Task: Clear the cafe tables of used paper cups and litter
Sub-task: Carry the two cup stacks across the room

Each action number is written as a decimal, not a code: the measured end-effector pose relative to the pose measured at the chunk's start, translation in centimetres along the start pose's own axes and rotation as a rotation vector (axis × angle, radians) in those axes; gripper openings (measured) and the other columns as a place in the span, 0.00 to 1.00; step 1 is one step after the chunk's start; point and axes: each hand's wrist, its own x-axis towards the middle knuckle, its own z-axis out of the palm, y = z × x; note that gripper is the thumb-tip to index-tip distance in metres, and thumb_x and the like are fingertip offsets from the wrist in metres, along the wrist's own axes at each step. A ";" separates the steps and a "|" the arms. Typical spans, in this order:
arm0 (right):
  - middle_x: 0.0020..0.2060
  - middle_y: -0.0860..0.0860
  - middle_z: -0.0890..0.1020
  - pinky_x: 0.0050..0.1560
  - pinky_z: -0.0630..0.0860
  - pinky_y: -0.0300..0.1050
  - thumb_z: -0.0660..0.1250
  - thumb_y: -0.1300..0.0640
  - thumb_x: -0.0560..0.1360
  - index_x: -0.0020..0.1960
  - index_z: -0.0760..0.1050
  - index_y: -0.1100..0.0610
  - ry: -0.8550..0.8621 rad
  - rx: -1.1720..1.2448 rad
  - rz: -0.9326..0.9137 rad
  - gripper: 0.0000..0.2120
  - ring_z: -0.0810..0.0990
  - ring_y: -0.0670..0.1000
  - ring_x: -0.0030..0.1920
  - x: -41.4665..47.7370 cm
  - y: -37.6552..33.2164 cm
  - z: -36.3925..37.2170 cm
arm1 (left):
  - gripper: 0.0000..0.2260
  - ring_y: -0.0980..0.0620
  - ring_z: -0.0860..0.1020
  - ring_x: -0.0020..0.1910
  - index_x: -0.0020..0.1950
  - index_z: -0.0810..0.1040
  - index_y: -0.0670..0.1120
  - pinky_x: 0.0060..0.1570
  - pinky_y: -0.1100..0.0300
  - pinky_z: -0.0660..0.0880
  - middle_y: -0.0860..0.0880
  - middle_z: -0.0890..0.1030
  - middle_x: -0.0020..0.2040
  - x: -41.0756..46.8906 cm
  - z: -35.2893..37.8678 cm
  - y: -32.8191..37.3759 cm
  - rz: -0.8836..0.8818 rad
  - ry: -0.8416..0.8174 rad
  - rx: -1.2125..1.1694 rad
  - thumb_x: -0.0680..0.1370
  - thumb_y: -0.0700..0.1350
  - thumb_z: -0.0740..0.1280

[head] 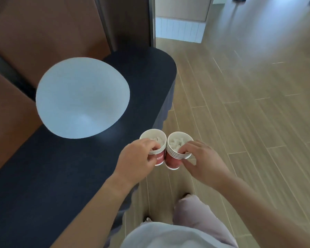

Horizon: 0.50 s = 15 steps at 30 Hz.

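I hold two stacks of red paper cups with white rims side by side, touching, over the wooden floor just past the bench's edge. My left hand point(139, 157) grips the left cup stack point(155, 143), fingers over its rim. The right cup stack point(177, 145), of several nested cups, is gripped by my right hand point(202, 161). Crumpled white paper fills the top cup of each stack.
A round white table top point(82, 97) stands to the left, above a long dark upholstered bench point(147, 72) with a brown backrest point(43, 33). Wooden plank floor point(249, 95) stretches to the right. My legs and shoes show below.
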 end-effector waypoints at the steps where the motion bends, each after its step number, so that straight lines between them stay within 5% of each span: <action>1: 0.42 0.47 0.81 0.46 0.73 0.45 0.69 0.64 0.67 0.45 0.77 0.54 0.005 -0.005 0.007 0.09 0.77 0.52 0.46 1.6 1.1 -0.5 | 0.13 0.51 0.79 0.50 0.54 0.79 0.50 0.50 0.57 0.77 0.53 0.82 0.53 2.1 0.2 0.1 0.008 -0.002 0.000 0.71 0.43 0.70; 7: 0.42 0.47 0.81 0.45 0.75 0.50 0.70 0.63 0.66 0.45 0.77 0.54 -0.010 -0.007 0.009 0.09 0.76 0.53 0.45 12.5 8.8 -4.1 | 0.15 0.51 0.80 0.50 0.56 0.79 0.50 0.50 0.65 0.71 0.52 0.82 0.54 14.9 2.2 0.2 -0.012 0.008 0.013 0.70 0.45 0.73; 15: 0.46 0.48 0.83 0.44 0.71 0.42 0.69 0.62 0.68 0.50 0.79 0.53 -0.166 -0.031 -0.047 0.12 0.78 0.52 0.47 24.8 17.2 -7.1 | 0.18 0.52 0.79 0.54 0.60 0.77 0.51 0.52 0.67 0.67 0.53 0.81 0.58 27.0 4.8 -0.1 -0.164 -0.025 0.003 0.71 0.50 0.72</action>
